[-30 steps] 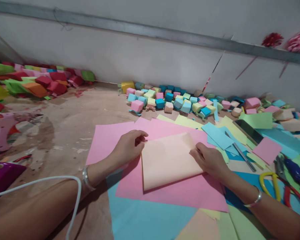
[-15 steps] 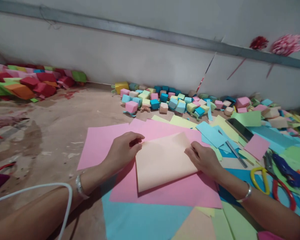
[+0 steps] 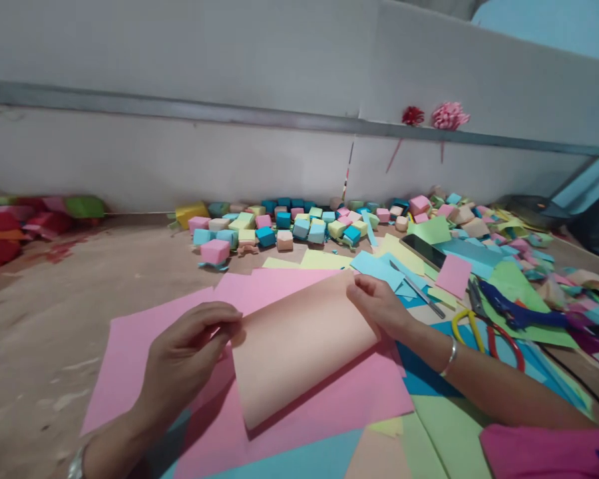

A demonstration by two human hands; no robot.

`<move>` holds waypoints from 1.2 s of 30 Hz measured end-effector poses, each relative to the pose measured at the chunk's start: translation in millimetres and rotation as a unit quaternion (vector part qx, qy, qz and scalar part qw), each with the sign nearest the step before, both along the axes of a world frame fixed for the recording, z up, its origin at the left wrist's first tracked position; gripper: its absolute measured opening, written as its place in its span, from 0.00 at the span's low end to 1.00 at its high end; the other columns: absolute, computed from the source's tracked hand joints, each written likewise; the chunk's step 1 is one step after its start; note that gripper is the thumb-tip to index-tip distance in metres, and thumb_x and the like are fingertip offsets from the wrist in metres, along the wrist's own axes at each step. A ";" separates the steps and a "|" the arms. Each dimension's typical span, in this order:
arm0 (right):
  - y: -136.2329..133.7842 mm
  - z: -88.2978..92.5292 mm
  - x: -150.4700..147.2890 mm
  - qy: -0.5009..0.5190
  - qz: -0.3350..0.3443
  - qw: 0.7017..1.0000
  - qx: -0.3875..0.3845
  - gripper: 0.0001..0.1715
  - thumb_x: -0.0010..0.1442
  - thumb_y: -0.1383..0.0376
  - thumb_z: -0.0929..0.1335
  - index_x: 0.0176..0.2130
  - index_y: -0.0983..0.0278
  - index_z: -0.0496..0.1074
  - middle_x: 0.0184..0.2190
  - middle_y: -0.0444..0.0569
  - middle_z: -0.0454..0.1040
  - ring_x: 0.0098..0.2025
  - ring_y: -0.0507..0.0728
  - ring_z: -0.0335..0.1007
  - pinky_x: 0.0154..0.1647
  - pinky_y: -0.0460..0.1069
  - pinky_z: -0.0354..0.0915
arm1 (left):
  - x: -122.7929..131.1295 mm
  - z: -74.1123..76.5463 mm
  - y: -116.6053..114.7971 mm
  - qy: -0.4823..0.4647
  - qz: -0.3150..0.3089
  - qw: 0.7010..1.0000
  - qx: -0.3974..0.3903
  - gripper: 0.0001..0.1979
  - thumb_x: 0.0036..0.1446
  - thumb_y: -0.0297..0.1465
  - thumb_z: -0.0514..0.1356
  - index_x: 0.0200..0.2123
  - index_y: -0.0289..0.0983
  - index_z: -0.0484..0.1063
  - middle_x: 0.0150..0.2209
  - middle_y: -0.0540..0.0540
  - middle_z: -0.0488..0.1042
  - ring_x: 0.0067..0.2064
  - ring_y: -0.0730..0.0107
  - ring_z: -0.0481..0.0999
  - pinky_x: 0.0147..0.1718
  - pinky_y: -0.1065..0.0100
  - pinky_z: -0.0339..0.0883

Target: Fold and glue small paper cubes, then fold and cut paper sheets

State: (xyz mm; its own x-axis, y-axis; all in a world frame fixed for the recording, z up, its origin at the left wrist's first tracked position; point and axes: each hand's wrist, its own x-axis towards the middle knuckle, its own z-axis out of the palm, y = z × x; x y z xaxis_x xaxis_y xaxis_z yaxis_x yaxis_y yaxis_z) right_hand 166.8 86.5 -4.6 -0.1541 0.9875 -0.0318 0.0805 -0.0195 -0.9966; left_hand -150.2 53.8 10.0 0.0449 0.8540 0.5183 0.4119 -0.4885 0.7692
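Observation:
A peach sheet of paper, curved along its lower edge, is held slightly tilted above several pink sheets. My left hand pinches its left edge near the upper corner between thumb and fingers. At the opposite side, my right hand grips the right edge with thumb and curled fingers. Beneath the pink paper, parts of a light blue sheet and green sheets show. Whether the peach paper is doubled over cannot be made out.
Small paper cubes line the wall behind. To the right lie scissors, a blue-handled tool, a metal pen-like stick, a dark phone and paper scraps. Red and green paper shapes sit far left.
The peach paper is lifted and tilted more, its right side higher. My left hand has come nearer the camera, still at the left edge. The view has shifted right.

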 end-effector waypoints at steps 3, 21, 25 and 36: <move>1.3 -1.9 1.0 -0.023 -0.041 0.999 0.027 0.19 0.59 0.51 0.68 0.28 0.63 0.65 0.24 0.41 0.63 0.28 0.51 0.60 0.29 0.46 0.58 | 1.7 -1.0 0.7 -0.023 0.012 0.997 -0.071 0.04 0.54 0.31 0.64 0.35 0.42 0.77 0.34 0.50 0.77 0.31 0.72 0.77 0.28 0.74 0.73; 5.3 -7.6 2.5 -0.094 -0.015 0.992 0.083 0.15 0.58 0.60 0.64 0.23 0.61 0.57 0.21 0.38 0.54 0.25 0.49 0.50 0.25 0.47 0.48 | -2.9 -4.7 12.3 0.162 0.019 0.961 -0.224 0.14 0.48 0.45 0.64 0.33 0.44 0.80 0.38 0.49 0.81 0.37 0.65 0.79 0.33 0.72 0.73; 5.3 -2.9 2.8 -0.126 -0.014 0.990 0.065 0.14 0.58 0.60 0.63 0.24 0.62 0.60 0.21 0.38 0.56 0.25 0.49 0.52 0.25 0.47 0.50 | -0.7 -4.8 9.6 0.146 0.017 0.959 -0.243 0.14 0.48 0.45 0.65 0.35 0.44 0.80 0.37 0.50 0.81 0.36 0.65 0.79 0.33 0.72 0.72; 10.8 -10.9 6.3 -0.142 -0.021 0.986 0.080 0.14 0.57 0.60 0.63 0.23 0.61 0.56 0.20 0.38 0.53 0.24 0.49 0.49 0.24 0.46 0.47 | 1.6 -3.9 9.8 0.126 -0.029 0.964 -0.232 0.11 0.49 0.43 0.64 0.28 0.43 0.79 0.33 0.48 0.79 0.32 0.68 0.76 0.28 0.73 0.69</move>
